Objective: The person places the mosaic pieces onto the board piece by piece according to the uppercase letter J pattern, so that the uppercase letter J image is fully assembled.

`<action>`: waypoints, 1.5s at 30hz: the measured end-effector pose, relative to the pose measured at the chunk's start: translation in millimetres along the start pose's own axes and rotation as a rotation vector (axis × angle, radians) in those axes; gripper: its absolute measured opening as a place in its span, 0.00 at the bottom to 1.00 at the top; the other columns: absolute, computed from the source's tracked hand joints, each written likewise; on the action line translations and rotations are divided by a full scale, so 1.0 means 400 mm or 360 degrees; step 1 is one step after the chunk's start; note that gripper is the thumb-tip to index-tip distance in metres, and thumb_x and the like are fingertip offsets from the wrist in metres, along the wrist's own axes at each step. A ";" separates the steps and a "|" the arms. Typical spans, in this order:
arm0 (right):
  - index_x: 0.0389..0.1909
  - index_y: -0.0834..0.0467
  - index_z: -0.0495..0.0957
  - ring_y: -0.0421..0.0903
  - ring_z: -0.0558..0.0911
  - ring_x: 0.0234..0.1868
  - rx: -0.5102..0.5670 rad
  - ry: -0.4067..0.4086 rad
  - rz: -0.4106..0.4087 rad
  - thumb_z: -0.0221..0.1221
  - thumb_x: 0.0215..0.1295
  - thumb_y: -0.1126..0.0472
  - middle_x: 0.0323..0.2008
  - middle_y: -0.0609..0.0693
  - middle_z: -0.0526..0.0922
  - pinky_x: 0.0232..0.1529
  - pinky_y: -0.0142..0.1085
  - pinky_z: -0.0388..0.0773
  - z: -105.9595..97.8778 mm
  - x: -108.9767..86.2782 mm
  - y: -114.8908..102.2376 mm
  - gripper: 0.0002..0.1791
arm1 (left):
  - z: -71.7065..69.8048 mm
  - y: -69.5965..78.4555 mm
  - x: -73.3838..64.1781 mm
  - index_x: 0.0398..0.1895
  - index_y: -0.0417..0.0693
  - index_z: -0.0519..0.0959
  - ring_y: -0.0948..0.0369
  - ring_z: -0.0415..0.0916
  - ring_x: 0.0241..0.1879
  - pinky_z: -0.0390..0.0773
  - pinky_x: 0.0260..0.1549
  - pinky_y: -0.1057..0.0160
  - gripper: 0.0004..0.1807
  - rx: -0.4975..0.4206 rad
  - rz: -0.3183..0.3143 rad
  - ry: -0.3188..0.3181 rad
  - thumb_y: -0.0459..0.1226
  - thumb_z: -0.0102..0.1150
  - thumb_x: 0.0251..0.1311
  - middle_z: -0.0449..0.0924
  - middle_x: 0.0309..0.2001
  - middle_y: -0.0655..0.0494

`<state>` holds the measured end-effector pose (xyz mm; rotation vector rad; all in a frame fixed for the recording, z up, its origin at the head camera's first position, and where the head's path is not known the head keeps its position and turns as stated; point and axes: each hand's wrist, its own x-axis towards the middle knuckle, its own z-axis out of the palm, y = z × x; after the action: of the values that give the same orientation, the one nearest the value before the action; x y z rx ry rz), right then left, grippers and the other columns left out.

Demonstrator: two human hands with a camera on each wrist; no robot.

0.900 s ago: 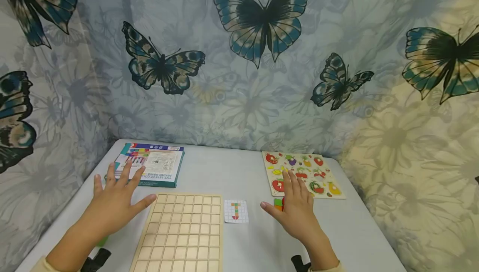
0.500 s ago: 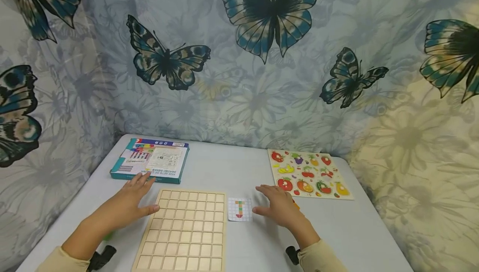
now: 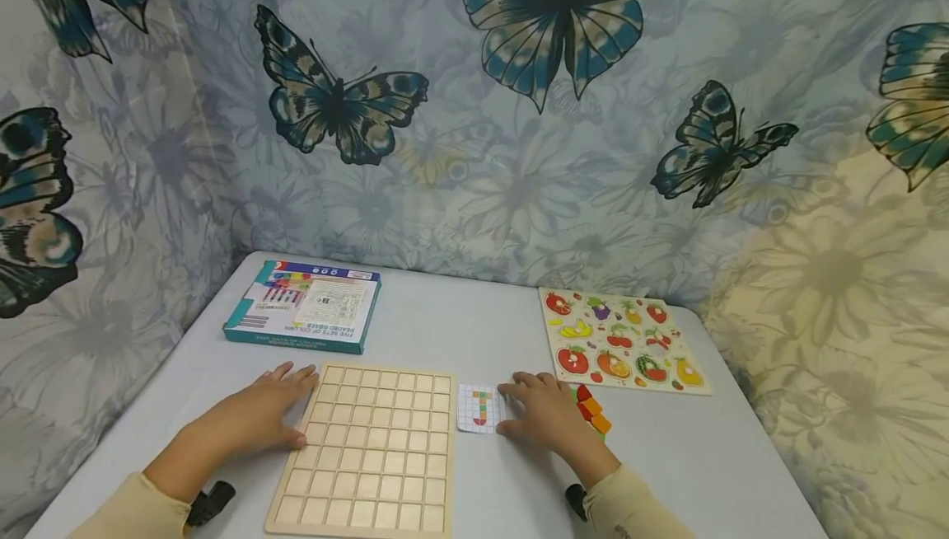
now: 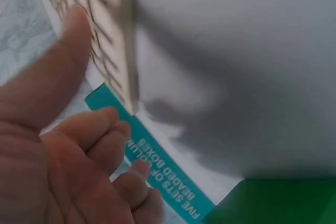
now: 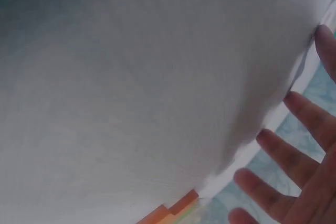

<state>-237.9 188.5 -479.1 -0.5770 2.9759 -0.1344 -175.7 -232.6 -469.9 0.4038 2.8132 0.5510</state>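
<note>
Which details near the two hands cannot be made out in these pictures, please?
Head view: part of the heap of red and orange blocks, hidden by the right hand.
Head view: fine print on the teal-and-white cardboard box, too small to read.
Left wrist view: the rest of the straight-edged green object, cut off by the bottom and right edges.

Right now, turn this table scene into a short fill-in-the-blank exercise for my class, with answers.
The card lies ____ the board and the right hand.
The box lies to the ____ of the fruit puzzle.
The box is nearer the left hand than the ____ one.
Large blue-winged ____ decorate the wall.

Missing words: between; left; right; butterflies.
</note>
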 end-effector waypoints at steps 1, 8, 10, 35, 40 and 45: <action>0.57 0.45 0.81 0.62 0.70 0.61 -0.0026 0.0010 -0.0003 0.72 0.48 0.39 0.60 0.53 0.76 0.59 0.65 0.62 0.001 -0.002 0.000 0.33 | -0.001 0.003 0.000 0.72 0.41 0.64 0.31 0.49 0.69 0.56 0.58 0.29 0.51 0.0012 -0.0016 -0.0032 0.50 0.74 0.45 0.60 0.71 0.40; 0.58 0.44 0.81 0.62 0.70 0.61 -0.0104 0.0031 0.0016 0.72 0.48 0.37 0.61 0.52 0.76 0.59 0.65 0.62 0.008 -0.011 0.009 0.34 | -0.013 0.027 0.006 0.72 0.42 0.65 0.28 0.55 0.65 0.64 0.49 0.27 0.53 0.0125 -0.0072 -0.0161 0.48 0.77 0.40 0.62 0.68 0.33; 0.58 0.44 0.81 0.62 0.70 0.62 -0.0104 0.0035 0.0028 0.71 0.48 0.37 0.61 0.52 0.76 0.59 0.65 0.61 0.009 -0.014 0.012 0.34 | -0.015 0.032 0.010 0.72 0.41 0.65 0.29 0.56 0.65 0.65 0.49 0.28 0.55 0.0150 -0.0050 -0.0158 0.48 0.78 0.36 0.63 0.68 0.33; 0.59 0.42 0.80 0.70 0.54 0.70 -0.0143 0.0063 0.0098 0.70 0.49 0.37 0.72 0.55 0.62 0.64 0.67 0.44 -0.008 -0.074 0.123 0.34 | 0.027 0.102 0.061 0.67 0.41 0.71 0.36 0.60 0.66 0.70 0.50 0.34 0.56 0.0336 0.0120 -0.0042 0.57 0.79 0.30 0.68 0.67 0.47; 0.60 0.43 0.80 0.70 0.53 0.69 -0.0176 0.0078 0.0088 0.70 0.50 0.37 0.72 0.57 0.62 0.64 0.67 0.43 -0.015 -0.081 0.159 0.34 | 0.058 0.117 0.080 0.67 0.41 0.71 0.38 0.60 0.67 0.69 0.51 0.35 0.56 0.0347 0.0140 -0.0021 0.59 0.77 0.31 0.68 0.68 0.47; 0.60 0.43 0.80 0.71 0.51 0.70 -0.0189 0.0057 0.0112 0.69 0.51 0.36 0.73 0.58 0.60 0.64 0.67 0.42 -0.024 -0.088 0.193 0.34 | 0.077 0.143 0.112 0.67 0.42 0.71 0.40 0.60 0.68 0.69 0.52 0.34 0.56 0.0392 0.0144 -0.0028 0.60 0.77 0.30 0.68 0.68 0.48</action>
<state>-235.1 273.7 -474.9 -0.4867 3.0505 0.0385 -195.9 -157.5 -483.0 0.5823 2.8650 0.2161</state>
